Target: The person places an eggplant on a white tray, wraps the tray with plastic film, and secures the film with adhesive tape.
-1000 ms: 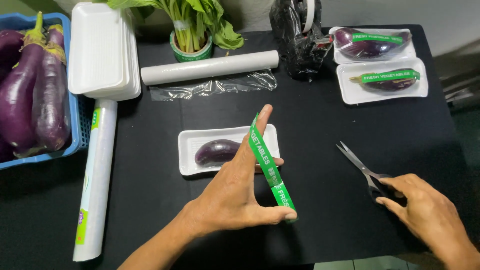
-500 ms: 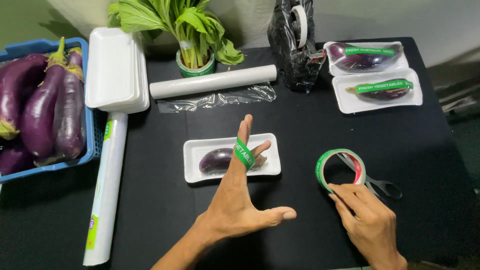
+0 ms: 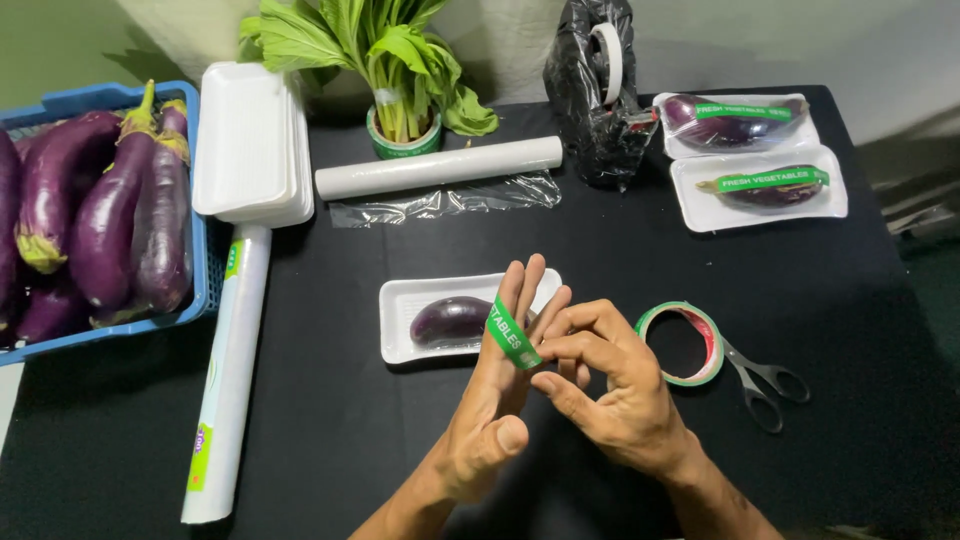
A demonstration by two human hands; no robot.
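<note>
My left hand [image 3: 495, 395] is raised over the black table with a strip of green printed tape [image 3: 512, 335] stuck across its fingers. My right hand [image 3: 605, 385] pinches the lower end of that strip. Just behind the fingers lies a white foam tray [image 3: 405, 325] with a small purple eggplant [image 3: 450, 320] in it. A roll of green tape [image 3: 680, 343] lies right of my right hand, with scissors [image 3: 765, 378] beside it.
Two wrapped eggplant trays [image 3: 760, 180] sit at the back right. A black tape dispenser [image 3: 600, 90], a roll of cling film [image 3: 440, 168], leafy greens [image 3: 390, 60], a stack of white trays [image 3: 250, 140], a blue basket [image 3: 205, 270] of eggplants [image 3: 110, 210] and another film roll [image 3: 228, 380] fill the back and left.
My right hand put down the scissors and the tape roll, then moved left to the strip on my left hand's fingers. The strip went from stretched out to lying across the fingers.
</note>
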